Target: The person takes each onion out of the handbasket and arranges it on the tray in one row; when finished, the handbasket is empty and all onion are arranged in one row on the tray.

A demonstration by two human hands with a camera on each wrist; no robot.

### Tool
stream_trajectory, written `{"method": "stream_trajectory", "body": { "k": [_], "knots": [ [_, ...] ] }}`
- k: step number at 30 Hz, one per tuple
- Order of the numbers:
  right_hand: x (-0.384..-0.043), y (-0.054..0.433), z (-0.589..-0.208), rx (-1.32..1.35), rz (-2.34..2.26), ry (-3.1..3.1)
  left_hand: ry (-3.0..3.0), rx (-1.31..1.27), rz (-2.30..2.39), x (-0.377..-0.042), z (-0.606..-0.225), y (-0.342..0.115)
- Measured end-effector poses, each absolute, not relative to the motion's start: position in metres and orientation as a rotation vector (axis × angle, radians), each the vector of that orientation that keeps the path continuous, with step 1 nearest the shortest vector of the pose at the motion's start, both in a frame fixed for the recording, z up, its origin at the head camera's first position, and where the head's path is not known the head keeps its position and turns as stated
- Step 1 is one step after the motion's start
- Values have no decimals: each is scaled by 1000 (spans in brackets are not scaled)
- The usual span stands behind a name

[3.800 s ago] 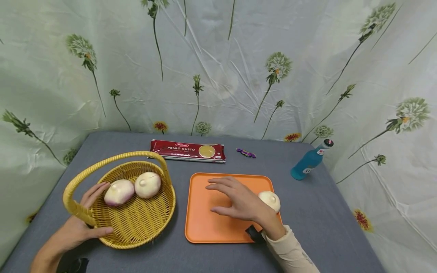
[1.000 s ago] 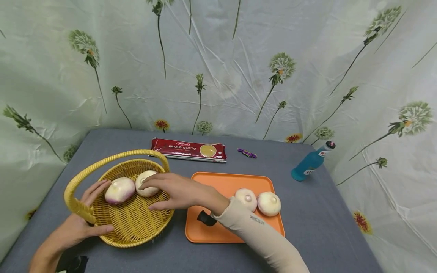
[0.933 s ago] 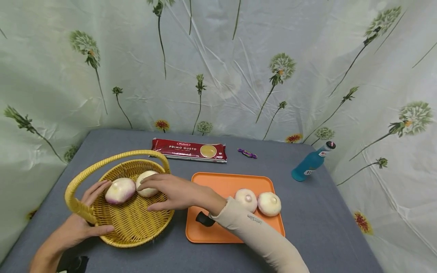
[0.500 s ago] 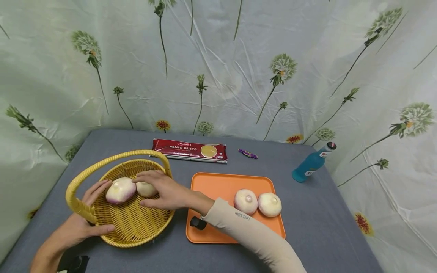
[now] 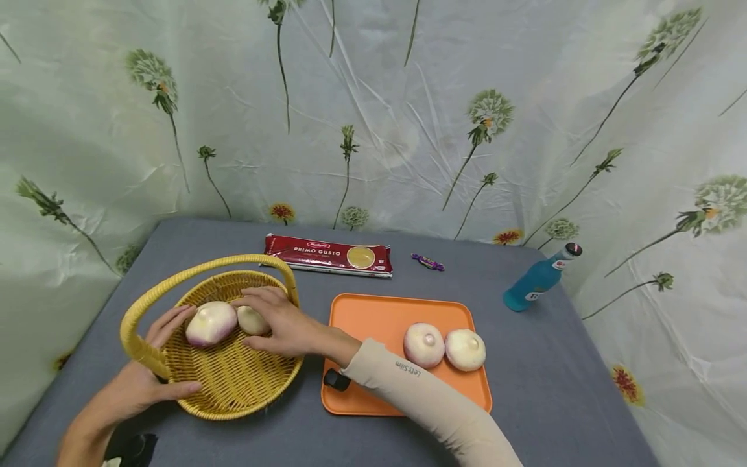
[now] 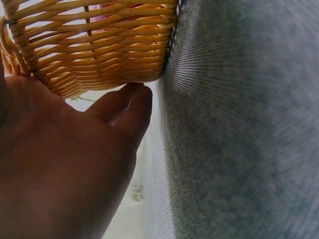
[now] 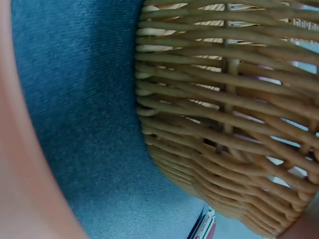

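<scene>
A yellow wicker basket with a tall handle stands at the left of the table in the head view. Two white and purple onions lie inside: the left onion in full view, the right onion partly covered. My left hand grips the basket's left side, thumb over the rim; its palm and fingers show against the weave in the left wrist view. Reaching over the basket's right rim, my right hand curls fingers and thumb around the right onion. That onion is hidden behind the basket wall in the right wrist view.
An orange tray sits right of the basket, bearing two more onions. Behind it lie a red Primo Gusto pasta packet and a purple wrapped candy. A blue bottle stands near the table's right edge.
My right hand has gone left from above the tray to the basket and closed over the right onion. Two onions now show on the tray, where one showed before. My left hand stays on the basket.
</scene>
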State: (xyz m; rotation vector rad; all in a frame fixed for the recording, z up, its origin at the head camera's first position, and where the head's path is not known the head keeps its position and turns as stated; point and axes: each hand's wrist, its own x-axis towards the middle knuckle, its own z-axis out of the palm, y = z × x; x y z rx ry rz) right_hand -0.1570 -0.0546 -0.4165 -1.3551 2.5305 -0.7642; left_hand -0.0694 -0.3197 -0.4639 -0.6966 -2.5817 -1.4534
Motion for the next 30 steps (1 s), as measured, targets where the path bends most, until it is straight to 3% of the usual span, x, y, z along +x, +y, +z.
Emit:
{"method": "stream_trajectory", "body": {
  "k": [30],
  "knots": [
    [-153,-58,-420,-1427,-515,2594,-2579,-680,-1451,-70,-463,-320]
  ]
}}
